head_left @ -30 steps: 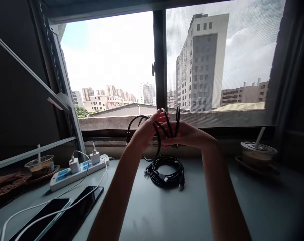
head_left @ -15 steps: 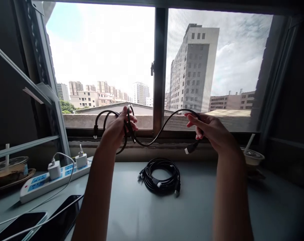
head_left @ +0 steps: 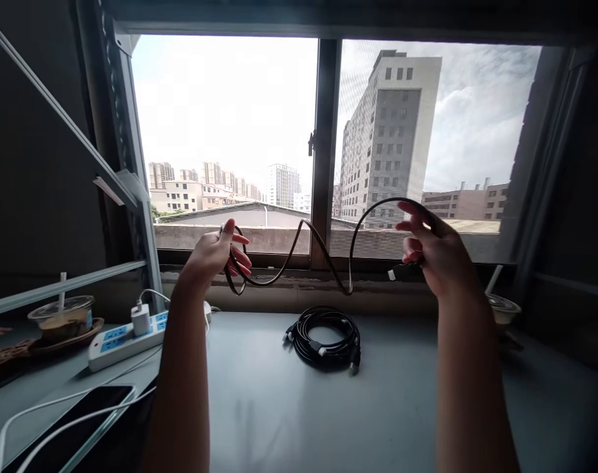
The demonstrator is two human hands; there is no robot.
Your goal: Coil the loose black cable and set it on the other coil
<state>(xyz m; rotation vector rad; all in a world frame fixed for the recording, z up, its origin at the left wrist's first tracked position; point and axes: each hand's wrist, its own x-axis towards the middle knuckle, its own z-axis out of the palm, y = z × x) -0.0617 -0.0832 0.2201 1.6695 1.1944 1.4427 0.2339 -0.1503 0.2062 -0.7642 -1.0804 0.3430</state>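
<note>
A thin black cable [head_left: 327, 255] hangs in a wavy line between my two hands, in front of the window. My left hand [head_left: 219, 253] grips its looped part, thumb up and fingers curled. My right hand [head_left: 430, 243] is closed round the other stretch, close to its end. Below the right fingers dangles the cable's plug [head_left: 401, 271], which has a pale tip and looks like an HDMI connector. On the table, between my forearms, lies a coil of black cables [head_left: 324, 338] with several capped plugs around it.
To the left, a white power strip [head_left: 126, 341] carries a charger [head_left: 140, 320] with a white cord. A phone [head_left: 72, 427] lies nearer. Lidded drink cups stand at the left [head_left: 62, 318] and right [head_left: 503, 309]. A metal shelf frame [head_left: 144, 171] borders the window. Another person's hand shows at far left.
My hands have moved farther apart, drawing out more cable between them; fewer loops show at my left hand. The view has shifted slightly left. The coil on the table stays put.
</note>
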